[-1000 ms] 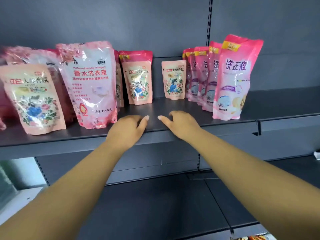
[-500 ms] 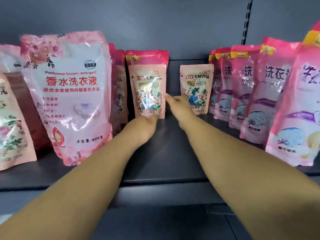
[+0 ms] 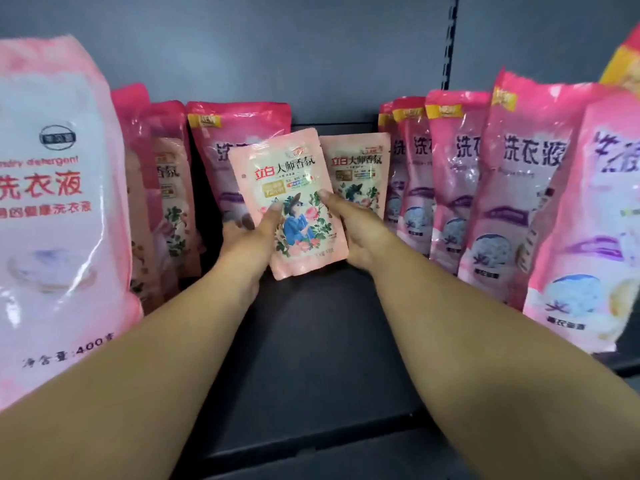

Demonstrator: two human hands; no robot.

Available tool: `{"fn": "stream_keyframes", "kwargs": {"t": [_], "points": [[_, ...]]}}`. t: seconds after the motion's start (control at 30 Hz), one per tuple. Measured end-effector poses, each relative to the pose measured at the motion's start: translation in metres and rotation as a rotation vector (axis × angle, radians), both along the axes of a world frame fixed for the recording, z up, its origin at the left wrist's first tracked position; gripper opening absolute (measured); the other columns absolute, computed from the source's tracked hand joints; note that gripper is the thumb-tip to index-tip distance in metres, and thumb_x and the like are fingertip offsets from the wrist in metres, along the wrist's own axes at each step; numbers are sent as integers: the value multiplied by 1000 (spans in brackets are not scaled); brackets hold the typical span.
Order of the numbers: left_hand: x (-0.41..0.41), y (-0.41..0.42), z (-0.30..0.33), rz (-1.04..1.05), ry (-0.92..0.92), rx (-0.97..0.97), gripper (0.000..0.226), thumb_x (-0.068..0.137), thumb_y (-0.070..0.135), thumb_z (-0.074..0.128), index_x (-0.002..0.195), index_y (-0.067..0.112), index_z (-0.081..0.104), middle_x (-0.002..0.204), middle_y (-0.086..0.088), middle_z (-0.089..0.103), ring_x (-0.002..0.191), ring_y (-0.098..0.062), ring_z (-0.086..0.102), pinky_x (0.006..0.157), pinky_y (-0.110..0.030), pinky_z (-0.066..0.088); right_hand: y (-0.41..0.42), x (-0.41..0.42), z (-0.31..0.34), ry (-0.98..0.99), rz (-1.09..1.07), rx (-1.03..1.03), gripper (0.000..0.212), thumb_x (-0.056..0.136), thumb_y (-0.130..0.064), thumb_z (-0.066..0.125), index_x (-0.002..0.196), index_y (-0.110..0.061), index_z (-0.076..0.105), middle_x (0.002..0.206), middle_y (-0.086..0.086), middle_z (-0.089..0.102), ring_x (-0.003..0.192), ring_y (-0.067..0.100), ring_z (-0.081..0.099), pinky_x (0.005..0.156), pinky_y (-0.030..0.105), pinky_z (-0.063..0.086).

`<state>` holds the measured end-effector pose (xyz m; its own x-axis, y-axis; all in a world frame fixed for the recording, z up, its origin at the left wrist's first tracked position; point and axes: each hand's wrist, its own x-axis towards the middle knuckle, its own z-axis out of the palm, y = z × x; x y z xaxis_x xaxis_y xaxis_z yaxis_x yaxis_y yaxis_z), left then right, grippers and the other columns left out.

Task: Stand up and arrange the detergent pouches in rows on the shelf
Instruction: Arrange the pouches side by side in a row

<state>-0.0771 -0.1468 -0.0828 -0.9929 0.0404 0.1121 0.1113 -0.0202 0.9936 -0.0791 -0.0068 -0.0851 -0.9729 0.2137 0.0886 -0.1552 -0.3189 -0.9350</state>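
Observation:
A small peach floral pouch [image 3: 294,188] is held tilted above the dark shelf [image 3: 311,341] at the centre back. My left hand [image 3: 247,245] grips its lower left edge, thumb on the front. My right hand [image 3: 353,223] grips its right edge, thumb on the front too. Behind it on the right stands a second small peach pouch [image 3: 363,168], upright against the back wall. A taller pink pouch [image 3: 221,147] stands behind on the left.
A big pink and white pouch [image 3: 59,209] fills the left foreground, with more pouches [image 3: 162,202] behind it. A row of several pink pouches [image 3: 512,188] runs down the right side. The shelf's front lip [image 3: 311,441] is near my forearms.
Both hands reached from the shelf's front edge to the back. They took hold of the small peach pouch and lifted it, tilted, off the shelf. The camera moved closer.

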Motion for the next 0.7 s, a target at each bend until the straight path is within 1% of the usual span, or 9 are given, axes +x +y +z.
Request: {"fn": "stream_keyframes", "kwargs": {"t": [0.07,0.13,0.2,0.27,0.3,0.37,0.47,0.63,0.7], "points": [[-4,6,-5,-142,0,113,42,84,34,64,117,12,53,114,0,65,79,-6,63,56,-13,49,5,3,0,16,14,-26,22,87,-28,61,103,-13,64,101,10,69,89,25,66,85,46,52],[-8,10,-7,-204,7,147,32,80,26,69,109,14,60,104,-2,69,82,-12,68,65,-22,55,7,1,3,36,-62,-31,19,86,-35,61,96,-18,65,96,6,70,87,21,66,85,41,52],[-9,13,-7,-160,39,148,16,81,20,68,96,16,63,92,-2,69,77,-14,67,65,-27,58,13,-4,4,17,-304,-3,24,83,-41,62,93,-20,63,101,4,68,90,19,63,86,32,52],[-6,17,-6,-67,108,118,16,82,21,69,96,15,63,93,-5,69,80,-21,68,70,-36,59,19,-8,4,-46,-602,155,25,87,-37,59,97,-14,61,99,1,65,81,15,60,71,17,49],[-5,17,-5,-26,146,129,14,82,21,68,94,16,63,95,-6,69,84,-25,68,73,-42,58,22,-11,1,-88,-724,273,30,90,-35,56,106,-10,58,101,4,63,84,18,60,69,18,44],[-3,15,-3,23,177,196,5,86,20,64,86,24,61,92,-3,68,84,-24,68,65,-42,58,28,-18,-4,-178,-844,477,49,90,-35,55,126,-3,45,125,12,55,111,29,55,83,27,41],[-8,9,-5,86,142,246,10,91,19,56,99,23,60,96,-5,68,85,-26,67,58,-40,56,27,-32,-10,-287,-869,623,73,88,-43,56,139,-1,26,144,17,34,131,31,36,99,34,35],[-10,10,-11,120,139,189,8,91,20,55,87,27,55,97,-6,67,88,-33,66,75,-51,55,30,-42,-8,-246,-887,569,88,81,-52,60,143,-4,20,148,14,28,136,28,28,106,34,29],[-14,9,-11,137,135,174,7,91,21,56,89,27,54,98,-5,67,88,-32,66,75,-55,55,36,-45,-8,-249,-887,524,84,81,-56,57,141,-5,27,146,13,33,135,29,31,106,36,30]]}}
